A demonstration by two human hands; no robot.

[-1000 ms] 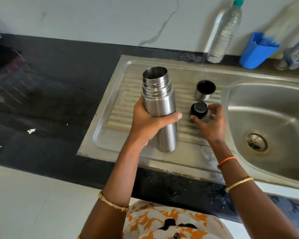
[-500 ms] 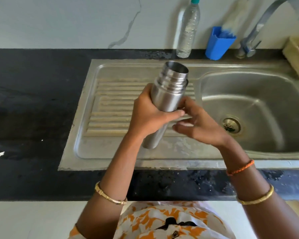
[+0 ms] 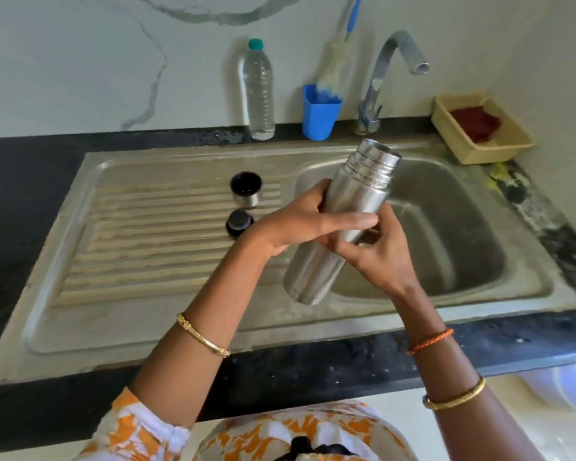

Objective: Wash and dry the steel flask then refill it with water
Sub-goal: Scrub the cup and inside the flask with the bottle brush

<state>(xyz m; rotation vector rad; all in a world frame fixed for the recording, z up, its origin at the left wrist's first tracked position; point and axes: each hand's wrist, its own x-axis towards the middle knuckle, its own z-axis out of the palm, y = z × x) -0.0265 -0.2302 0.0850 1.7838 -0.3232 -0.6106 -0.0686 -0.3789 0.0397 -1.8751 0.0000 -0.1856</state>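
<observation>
Over the near edge of the sink basin (image 3: 473, 261), both hands grip the steel flask (image 3: 343, 221): the left hand (image 3: 300, 224) wraps its upper body, the right hand (image 3: 376, 257) curls round its middle. It tilts, open mouth toward the tap (image 3: 389, 71), which runs no water. Farther left, its cap (image 3: 245, 189) and stopper (image 3: 239, 222) sit on the drainboard (image 3: 140, 234). Opening looks done; washing, drying and refilling remain.

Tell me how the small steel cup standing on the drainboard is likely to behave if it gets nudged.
The steel cup looks short and broad, standing mouth up, so it probably slides rather than tips. The drainboard ridges under it may make it wobble or catch. It appears rigid and likely light, so a knock could send it against the black stopper close by.
</observation>
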